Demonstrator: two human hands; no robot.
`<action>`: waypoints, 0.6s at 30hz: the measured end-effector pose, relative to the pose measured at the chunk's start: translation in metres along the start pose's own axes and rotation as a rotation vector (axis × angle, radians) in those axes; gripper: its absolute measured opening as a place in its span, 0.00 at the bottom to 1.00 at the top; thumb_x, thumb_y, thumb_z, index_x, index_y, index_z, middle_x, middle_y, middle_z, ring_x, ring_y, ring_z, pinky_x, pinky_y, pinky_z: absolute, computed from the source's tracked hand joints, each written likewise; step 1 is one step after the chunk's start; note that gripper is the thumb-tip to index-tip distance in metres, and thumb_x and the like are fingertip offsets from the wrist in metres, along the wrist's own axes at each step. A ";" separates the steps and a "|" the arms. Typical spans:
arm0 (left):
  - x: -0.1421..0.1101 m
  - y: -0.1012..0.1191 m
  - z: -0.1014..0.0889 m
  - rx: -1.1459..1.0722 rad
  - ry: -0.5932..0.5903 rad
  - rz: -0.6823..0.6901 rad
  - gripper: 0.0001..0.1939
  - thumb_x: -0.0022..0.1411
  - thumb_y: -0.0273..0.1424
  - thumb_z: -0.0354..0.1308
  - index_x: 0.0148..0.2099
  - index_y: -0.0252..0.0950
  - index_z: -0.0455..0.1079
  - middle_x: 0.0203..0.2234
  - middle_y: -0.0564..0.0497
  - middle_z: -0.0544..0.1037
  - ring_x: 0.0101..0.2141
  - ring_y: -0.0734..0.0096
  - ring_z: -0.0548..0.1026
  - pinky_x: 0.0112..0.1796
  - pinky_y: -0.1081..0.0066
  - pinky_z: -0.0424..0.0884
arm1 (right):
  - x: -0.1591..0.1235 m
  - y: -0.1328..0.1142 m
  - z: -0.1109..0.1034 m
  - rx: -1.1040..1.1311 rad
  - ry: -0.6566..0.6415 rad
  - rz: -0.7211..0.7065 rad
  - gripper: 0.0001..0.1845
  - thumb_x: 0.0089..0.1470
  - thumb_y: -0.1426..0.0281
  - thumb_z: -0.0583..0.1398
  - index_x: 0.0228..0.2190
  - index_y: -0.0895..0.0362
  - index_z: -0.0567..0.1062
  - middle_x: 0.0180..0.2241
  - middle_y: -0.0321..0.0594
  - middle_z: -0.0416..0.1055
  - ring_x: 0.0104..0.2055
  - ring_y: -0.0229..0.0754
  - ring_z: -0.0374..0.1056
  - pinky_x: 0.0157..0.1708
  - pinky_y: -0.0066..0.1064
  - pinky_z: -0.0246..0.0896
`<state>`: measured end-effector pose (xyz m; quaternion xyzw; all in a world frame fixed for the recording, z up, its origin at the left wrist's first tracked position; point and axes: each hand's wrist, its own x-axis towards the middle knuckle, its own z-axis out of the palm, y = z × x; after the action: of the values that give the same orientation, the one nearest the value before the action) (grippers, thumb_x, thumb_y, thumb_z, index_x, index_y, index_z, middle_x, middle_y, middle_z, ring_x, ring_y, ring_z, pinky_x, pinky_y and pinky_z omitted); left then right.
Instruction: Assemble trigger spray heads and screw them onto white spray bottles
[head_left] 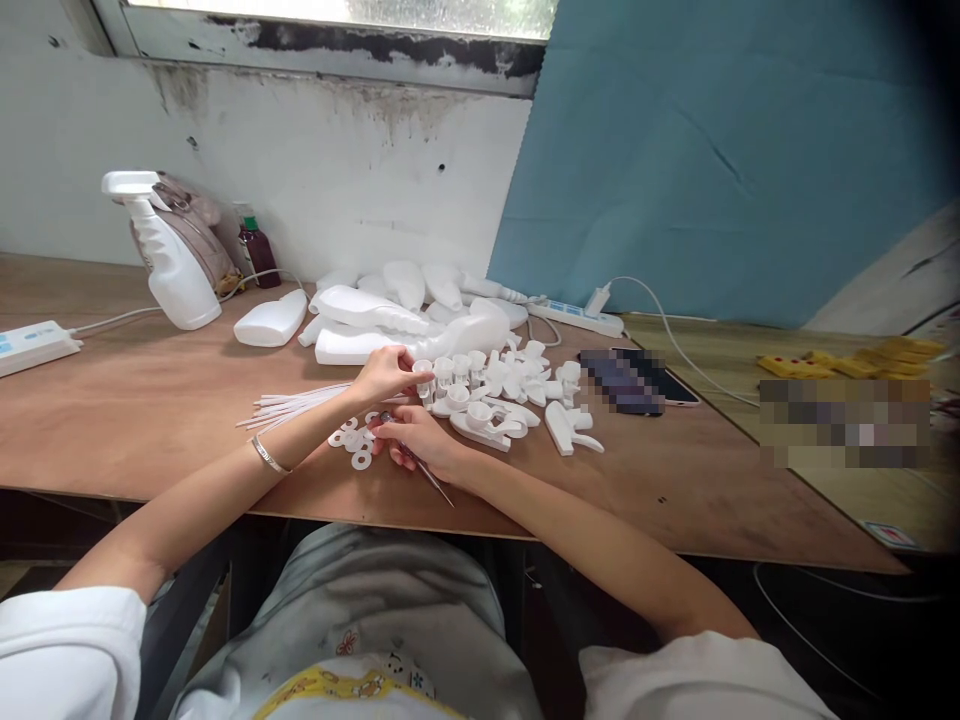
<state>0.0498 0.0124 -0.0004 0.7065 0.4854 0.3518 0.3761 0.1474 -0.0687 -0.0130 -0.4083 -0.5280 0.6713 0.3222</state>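
My left hand point(386, 376), with a silver bracelet at its wrist, reaches to the near end of a row of white plastic collar caps point(460, 370). Its thumb and forefinger close on the end cap point(423, 368). Just below, my right hand point(424, 442) is closed around a thin pointed metal tool point(431, 478), whose tip points down toward the table's front edge. Flat white ring washers point(361, 459) lie beside the right fingertips, partly hidden. Thin white tubes point(289, 407) lie in a bundle behind the left forearm. White trigger sprayer heads point(487, 425) are right of both hands.
White plastic bottles point(375, 310) are piled at the back. An assembled spray bottle point(176, 260) stands at the left near a brown bottle point(257, 250). Power strips point(577, 318) with cables, a dark phone point(660, 378) and yellow pieces point(847, 360) are further out.
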 end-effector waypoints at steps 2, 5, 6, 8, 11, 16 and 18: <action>0.001 0.000 0.000 -0.017 -0.011 -0.007 0.19 0.41 0.40 0.66 0.28 0.34 0.63 0.21 0.50 0.73 0.22 0.67 0.74 0.23 0.71 0.70 | 0.000 0.001 0.000 0.000 0.002 -0.003 0.01 0.46 0.76 0.56 0.27 0.60 0.67 0.17 0.31 0.68 0.10 0.26 0.53 0.07 0.18 0.45; 0.003 -0.001 -0.001 -0.057 -0.036 -0.024 0.20 0.40 0.40 0.66 0.30 0.33 0.63 0.23 0.50 0.73 0.23 0.67 0.74 0.24 0.71 0.70 | 0.001 0.002 -0.001 0.002 -0.003 -0.009 0.02 0.46 0.76 0.56 0.27 0.60 0.67 0.17 0.31 0.69 0.11 0.26 0.54 0.07 0.18 0.45; 0.004 -0.002 -0.001 -0.066 -0.050 -0.032 0.20 0.40 0.40 0.66 0.31 0.33 0.64 0.24 0.50 0.73 0.24 0.67 0.74 0.24 0.70 0.71 | 0.001 0.003 -0.001 0.003 -0.006 -0.011 0.02 0.46 0.76 0.56 0.27 0.60 0.67 0.18 0.31 0.69 0.11 0.26 0.54 0.07 0.18 0.45; 0.005 -0.003 -0.002 -0.066 -0.072 -0.048 0.21 0.40 0.40 0.66 0.32 0.33 0.64 0.26 0.49 0.73 0.24 0.67 0.74 0.25 0.70 0.71 | 0.002 0.004 -0.002 0.006 -0.011 -0.017 0.01 0.46 0.76 0.56 0.27 0.60 0.67 0.18 0.31 0.69 0.10 0.26 0.54 0.06 0.18 0.45; 0.005 -0.004 -0.003 -0.072 -0.097 -0.062 0.21 0.43 0.41 0.65 0.35 0.33 0.64 0.28 0.48 0.73 0.24 0.67 0.75 0.25 0.69 0.71 | 0.001 0.003 -0.002 -0.006 -0.012 -0.023 0.01 0.47 0.76 0.56 0.27 0.60 0.67 0.17 0.31 0.68 0.10 0.26 0.54 0.06 0.18 0.45; 0.000 0.004 -0.006 0.001 -0.075 -0.047 0.19 0.44 0.41 0.64 0.32 0.34 0.63 0.25 0.49 0.73 0.22 0.67 0.74 0.25 0.69 0.70 | -0.001 -0.001 -0.001 -0.022 0.000 -0.006 0.01 0.47 0.76 0.56 0.27 0.60 0.67 0.17 0.31 0.68 0.11 0.26 0.54 0.07 0.18 0.45; -0.001 0.007 -0.005 0.079 -0.057 -0.028 0.20 0.43 0.42 0.64 0.31 0.34 0.63 0.23 0.49 0.73 0.21 0.67 0.74 0.24 0.69 0.68 | -0.001 -0.001 0.000 -0.021 0.009 0.000 0.01 0.47 0.76 0.56 0.27 0.59 0.67 0.17 0.31 0.69 0.11 0.26 0.54 0.07 0.18 0.45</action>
<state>0.0478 0.0107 0.0083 0.7237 0.4979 0.3067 0.3665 0.1480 -0.0695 -0.0115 -0.4149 -0.5336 0.6637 0.3202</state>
